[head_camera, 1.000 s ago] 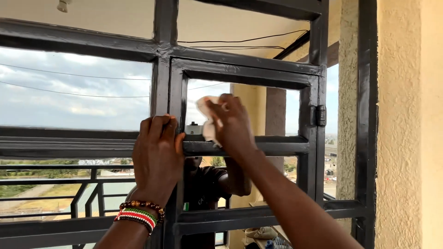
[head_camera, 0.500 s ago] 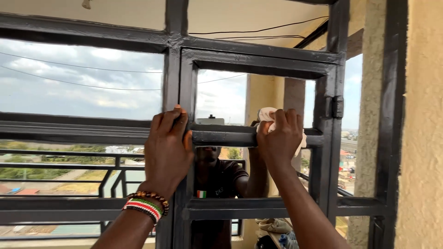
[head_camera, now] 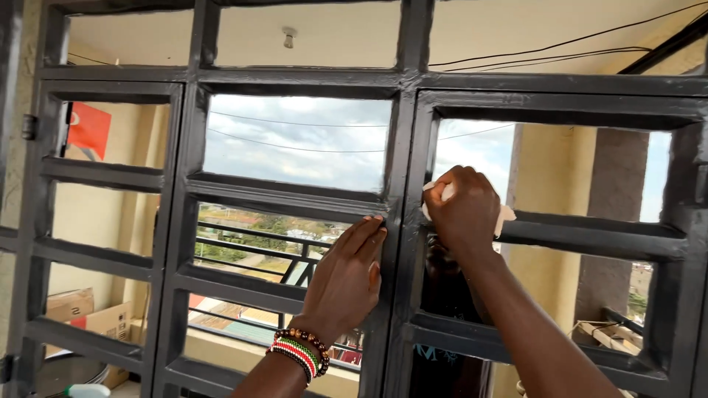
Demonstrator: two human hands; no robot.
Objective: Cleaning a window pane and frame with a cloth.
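A black metal window frame (head_camera: 402,147) with several glass panes fills the view. My left hand (head_camera: 346,276), with beaded bracelets at the wrist, lies flat with fingers together against the vertical bar in the middle. My right hand (head_camera: 463,210) is closed on a small white cloth (head_camera: 504,215) and presses it against the left end of a horizontal crossbar (head_camera: 590,236) in the right-hand sash. Most of the cloth is hidden under my fingers. A dim reflection of a person shows in the glass below my right hand.
Behind the glass are a balcony railing (head_camera: 251,247), yellow walls and a cloudy sky with wires. Cardboard boxes (head_camera: 88,317) show at the lower left, and a red sheet (head_camera: 88,129) at the upper left. A hinge (head_camera: 28,127) sits on the far left sash.
The view has swung left, showing more panes on the left. My right hand with the cloth slid left along the crossbar. My left hand went from gripping the bar to lying flat on it.
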